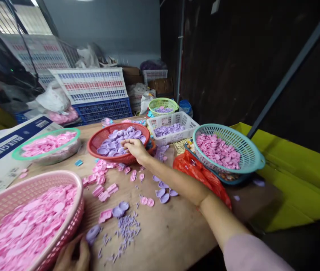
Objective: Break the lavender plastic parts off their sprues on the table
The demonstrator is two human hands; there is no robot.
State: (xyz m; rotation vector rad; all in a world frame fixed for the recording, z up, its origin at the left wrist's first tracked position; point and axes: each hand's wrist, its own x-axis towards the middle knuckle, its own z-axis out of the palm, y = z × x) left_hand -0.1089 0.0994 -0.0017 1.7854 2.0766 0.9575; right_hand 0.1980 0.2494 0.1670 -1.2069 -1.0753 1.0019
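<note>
My right hand (135, 148) reaches over the near right rim of a red basket (92, 146). Its fingers are stretched over the purple plastic pieces (114, 141) in the basket, with nothing visible in them. At the bottom edge, partly cut off, my left hand (73, 254) rests beside a pink basket (76, 188) full of flat pink plastic pieces (38, 226). A gap shows between its bent fingers. Close to its fingertips lies a round purple piece (93, 234); whether they touch I cannot tell.
Small purple sticks (127, 229), pink pieces (99, 173) and purple cups (164, 197) lie loose on the wooden table (173, 229). A green-rimmed basket (76, 141) stands left, a teal basket (250, 146) right beside a red bag (193, 173), and a white basket (189, 131) behind.
</note>
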